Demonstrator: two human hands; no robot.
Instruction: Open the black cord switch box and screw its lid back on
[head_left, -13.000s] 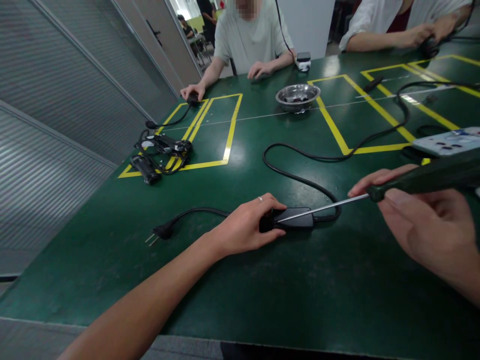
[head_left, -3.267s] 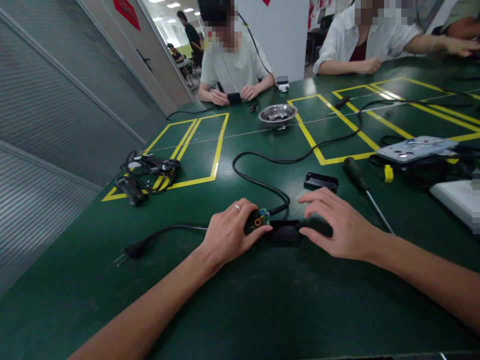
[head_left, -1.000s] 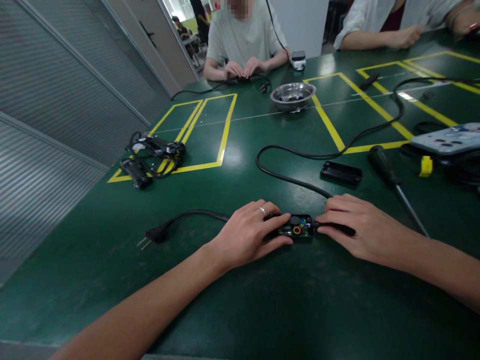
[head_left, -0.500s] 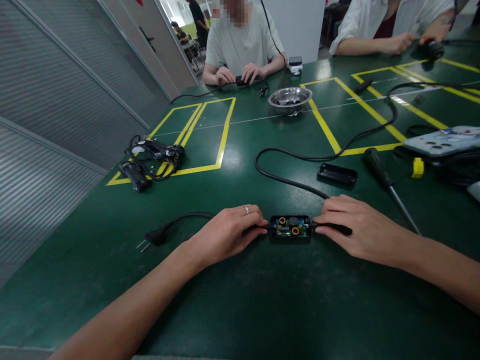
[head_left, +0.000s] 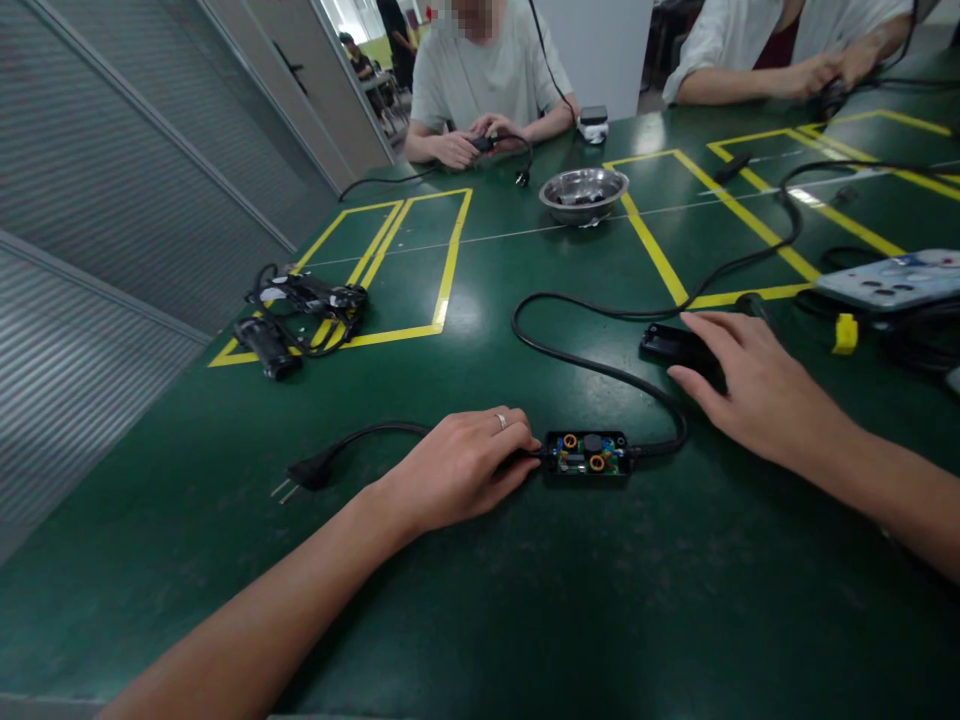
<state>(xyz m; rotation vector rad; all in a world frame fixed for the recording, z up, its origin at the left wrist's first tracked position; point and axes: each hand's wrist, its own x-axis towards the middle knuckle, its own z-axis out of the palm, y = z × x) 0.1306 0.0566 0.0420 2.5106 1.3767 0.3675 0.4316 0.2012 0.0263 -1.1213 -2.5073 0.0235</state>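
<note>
In front of me lies a black plastic case half with its circuit board and copper coils exposed. My left hand pinches the power cord where it enters the left end of the case. That cord runs left to a two-pin plug. From the case's right end a black cable loops back across the table. My right hand is over the black case cover, thumb and fingers apart on either side of it; whether they touch it I cannot tell.
A screwdriver is mostly hidden behind my right hand. At right are a phone, a yellow piece and cables. Bundled black cables lie left. A metal bowl stands farther back; two people work across the table.
My right hand has let go of the cable at the case's right end and moved up and right to the cover. My left hand stays at the cord.
</note>
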